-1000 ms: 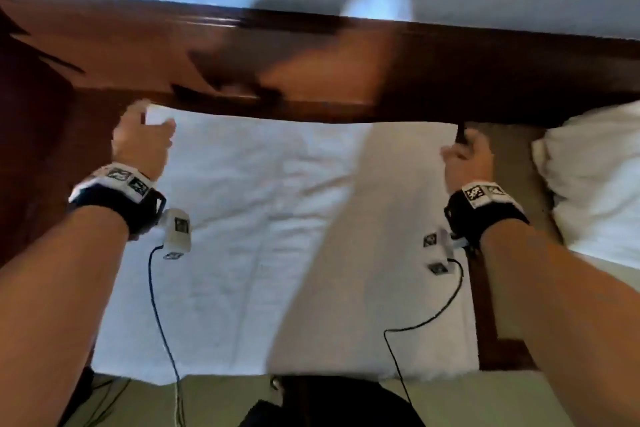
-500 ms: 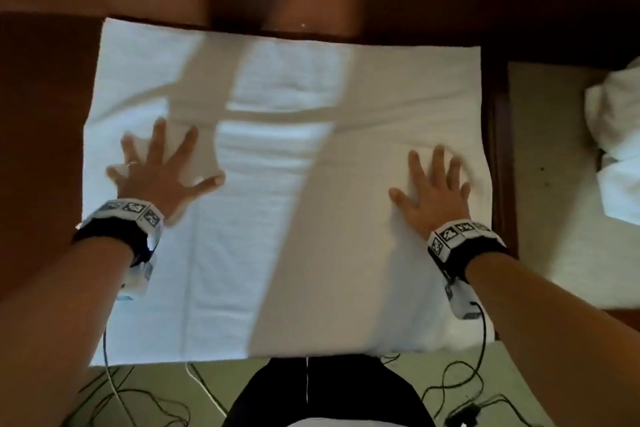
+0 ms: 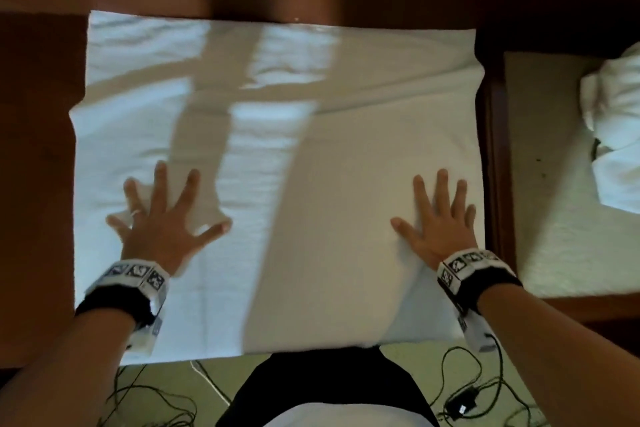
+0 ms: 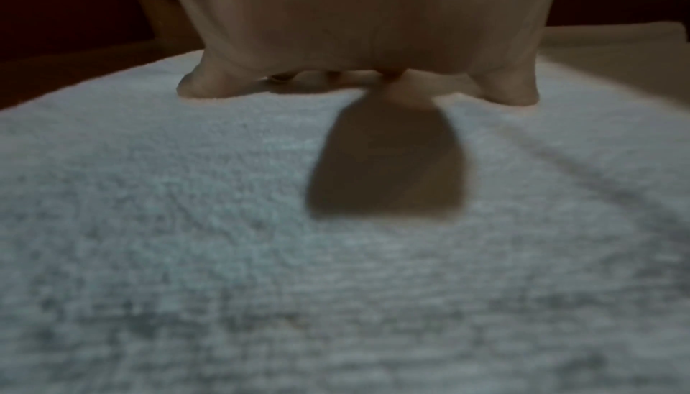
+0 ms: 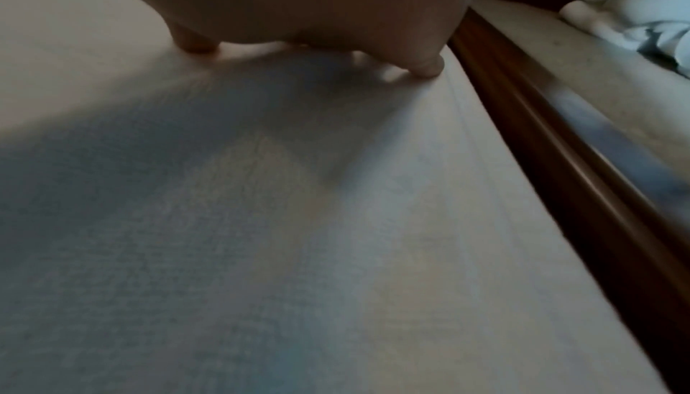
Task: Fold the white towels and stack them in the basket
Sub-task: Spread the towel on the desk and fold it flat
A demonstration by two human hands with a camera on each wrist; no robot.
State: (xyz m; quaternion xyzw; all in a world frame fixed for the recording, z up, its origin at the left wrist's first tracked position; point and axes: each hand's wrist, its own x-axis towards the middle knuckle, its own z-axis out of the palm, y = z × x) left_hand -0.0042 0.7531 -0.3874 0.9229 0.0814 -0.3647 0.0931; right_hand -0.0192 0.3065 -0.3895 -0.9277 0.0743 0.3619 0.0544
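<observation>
Dark wooden worktop (image 3: 38, 156) carries a spread white towel (image 3: 277, 156); left hand (image 3: 162, 225) and right hand (image 3: 440, 229) press it, fingers splayed flat, gripping nothing.

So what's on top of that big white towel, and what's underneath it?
On the white towel lie the left hand and right hand, both flat with fingers spread. Dark wood shows round its edges; what lies directly beneath the towel is covered.

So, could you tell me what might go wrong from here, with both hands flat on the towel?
The towel overhangs the near table edge; pushing toward the body could drag it off.
Ridges near its far right corner may get folded in, since the left hand and right hand press nearer.
</observation>
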